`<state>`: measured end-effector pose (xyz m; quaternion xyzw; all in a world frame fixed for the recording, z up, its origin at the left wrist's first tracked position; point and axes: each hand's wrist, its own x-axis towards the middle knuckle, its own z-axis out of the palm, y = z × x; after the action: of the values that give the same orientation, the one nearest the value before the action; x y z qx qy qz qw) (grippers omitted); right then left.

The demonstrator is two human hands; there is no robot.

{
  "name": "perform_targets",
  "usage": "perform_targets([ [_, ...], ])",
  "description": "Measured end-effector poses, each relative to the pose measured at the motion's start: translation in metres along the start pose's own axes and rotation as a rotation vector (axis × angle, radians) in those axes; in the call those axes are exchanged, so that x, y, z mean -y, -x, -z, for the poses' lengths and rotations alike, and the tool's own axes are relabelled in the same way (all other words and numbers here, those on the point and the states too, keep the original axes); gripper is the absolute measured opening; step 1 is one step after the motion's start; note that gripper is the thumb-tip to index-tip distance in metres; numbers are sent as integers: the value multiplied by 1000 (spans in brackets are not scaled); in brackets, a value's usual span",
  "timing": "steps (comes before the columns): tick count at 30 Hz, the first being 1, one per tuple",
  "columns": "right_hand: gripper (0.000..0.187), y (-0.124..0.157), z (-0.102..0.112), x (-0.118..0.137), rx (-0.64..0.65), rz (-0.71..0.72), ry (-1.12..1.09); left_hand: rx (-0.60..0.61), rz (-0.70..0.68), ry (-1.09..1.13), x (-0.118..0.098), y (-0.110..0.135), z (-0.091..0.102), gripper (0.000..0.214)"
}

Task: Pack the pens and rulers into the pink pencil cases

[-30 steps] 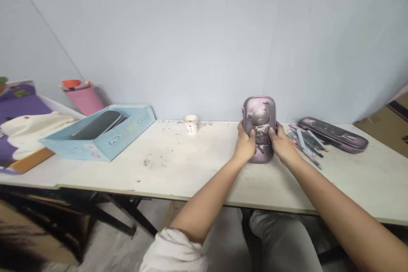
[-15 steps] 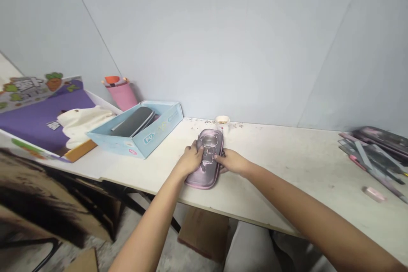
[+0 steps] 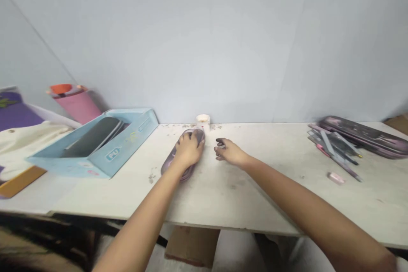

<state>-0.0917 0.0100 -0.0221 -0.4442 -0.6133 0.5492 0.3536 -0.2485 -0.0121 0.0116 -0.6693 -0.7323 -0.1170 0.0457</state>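
A shiny purple pencil case (image 3: 172, 160) with a bear relief lies flat on the white table (image 3: 248, 182), left of the middle. My left hand (image 3: 188, 149) rests on top of it, fingers curled over its far end. My right hand (image 3: 230, 151) hovers just to the right of the case, off it, with fingers loosely bent and nothing in them. A small white cup (image 3: 203, 120) stands right behind the case by the wall.
A light blue box (image 3: 95, 146) holding a dark flat case sits at the left, with a pink container (image 3: 76, 104) behind it. At the right lie a dark purple pencil case (image 3: 363, 134), several pens (image 3: 334, 148) and a pink eraser (image 3: 335, 177).
The purple case went from upright in both hands to flat on the table further left. My right hand has let go of it; my left stays on it.
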Motion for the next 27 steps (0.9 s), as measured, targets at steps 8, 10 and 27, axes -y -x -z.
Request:
perform_targets([
  [8,21,58,219,-10,-408,130,275,223,-652,167,-193,21,-24,58],
  [10,19,83,278,-17,-586,128,525,246,-773,203,-242,38,-36,60],
  [27,62,137,437,-99,-763,-191,1134,153,-757,179,-378,18,-105,74],
])
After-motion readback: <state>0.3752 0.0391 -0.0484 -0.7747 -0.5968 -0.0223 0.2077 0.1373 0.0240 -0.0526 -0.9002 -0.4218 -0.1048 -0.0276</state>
